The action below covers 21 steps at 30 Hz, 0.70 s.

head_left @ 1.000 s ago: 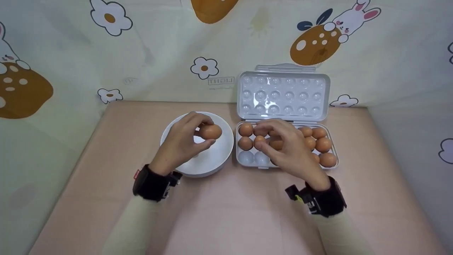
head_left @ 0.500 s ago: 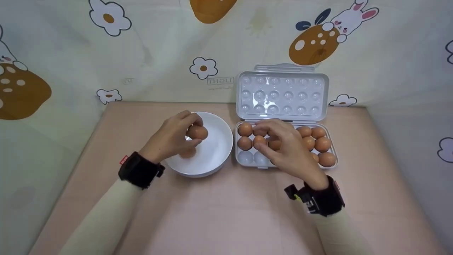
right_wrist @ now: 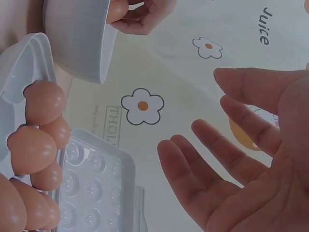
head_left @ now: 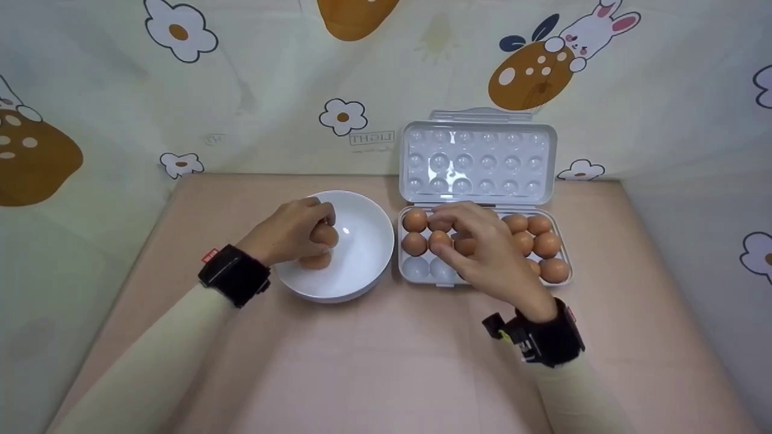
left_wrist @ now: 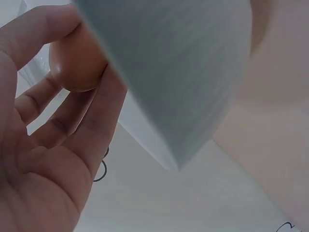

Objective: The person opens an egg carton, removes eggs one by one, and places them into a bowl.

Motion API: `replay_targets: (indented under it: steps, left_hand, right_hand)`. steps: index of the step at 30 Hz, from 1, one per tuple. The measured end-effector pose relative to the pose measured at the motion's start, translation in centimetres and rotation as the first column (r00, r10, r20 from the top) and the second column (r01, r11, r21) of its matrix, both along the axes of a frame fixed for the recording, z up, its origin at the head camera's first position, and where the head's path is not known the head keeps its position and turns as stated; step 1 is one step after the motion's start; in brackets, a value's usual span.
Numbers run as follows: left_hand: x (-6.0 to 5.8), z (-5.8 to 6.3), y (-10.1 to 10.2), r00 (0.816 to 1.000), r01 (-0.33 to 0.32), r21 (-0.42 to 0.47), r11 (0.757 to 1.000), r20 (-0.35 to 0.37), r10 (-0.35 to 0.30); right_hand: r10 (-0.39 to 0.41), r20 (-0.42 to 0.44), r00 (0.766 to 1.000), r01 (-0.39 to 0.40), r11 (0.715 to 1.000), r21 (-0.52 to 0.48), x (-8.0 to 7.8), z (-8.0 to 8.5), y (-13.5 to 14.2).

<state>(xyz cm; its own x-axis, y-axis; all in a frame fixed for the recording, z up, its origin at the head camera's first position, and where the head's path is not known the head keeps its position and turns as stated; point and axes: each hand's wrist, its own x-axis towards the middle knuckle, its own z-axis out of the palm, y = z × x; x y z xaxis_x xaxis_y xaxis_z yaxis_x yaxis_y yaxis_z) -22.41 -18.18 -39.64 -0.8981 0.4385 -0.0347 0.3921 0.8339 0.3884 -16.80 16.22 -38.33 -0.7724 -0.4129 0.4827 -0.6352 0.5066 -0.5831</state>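
My left hand (head_left: 288, 230) pinches a brown egg (head_left: 324, 235) between thumb and fingers, low over the left side of a white bowl (head_left: 365, 259). In the left wrist view the egg (left_wrist: 77, 58) shows between the fingertips, partly hidden by the bowl's wall (left_wrist: 174, 72). Another egg (head_left: 316, 261) lies inside the bowl, just under that hand. My right hand (head_left: 494, 256) hovers over the egg carton (head_left: 442, 284), its fingers loosely bent and holding nothing, as the right wrist view shows. Several brown eggs (head_left: 415, 244) sit in the carton's cups, some hidden by this hand.
The carton's clear lid (head_left: 476, 163) stands raised at the back, against a patterned cloth wall (head_left: 271, 90). Two bare cups (head_left: 416, 268) show at the carton's front left. A pinkish cloth (head_left: 386, 361) covers the table, and the bowl stands close beside the carton.
My left hand has moved left and then down into the bowl's left side with its egg. The egg in the bowl has come into view below it. The right hand stays over the carton.
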Motion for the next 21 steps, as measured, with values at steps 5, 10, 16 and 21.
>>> replay_targets:
  steps: [5, 10, 16, 21]
  left_hand:
    - [-0.3, -0.1, -0.2, 1.0, 0.0, -0.04, 0.999, 0.014, 0.0]
    - [-0.6, -0.2, -0.3, 0.999, -0.004, -0.055, 0.998, 0.04, 0.007]
    - [-1.0, -0.1, -0.5, 0.998, 0.025, -0.072, 0.997, 0.064, -0.02]
    - [-1.2, -0.1, -0.9, 0.996, 0.054, -0.08, 0.995, 0.071, -0.048]
  right_hand:
    - [0.0, -0.011, 1.0, 0.0, 1.0, 0.017, 0.0, -0.1, 0.0]
    - [0.019, 0.008, 1.0, -0.02, 0.997, 0.072, 0.0, -0.3, 0.0]
    - [0.035, 0.025, 0.999, -0.038, 0.994, 0.1, 0.0, -0.3, 0.0]
    - [0.041, 0.022, 0.999, -0.043, 0.993, 0.112, 0.0, -0.3, 0.0]
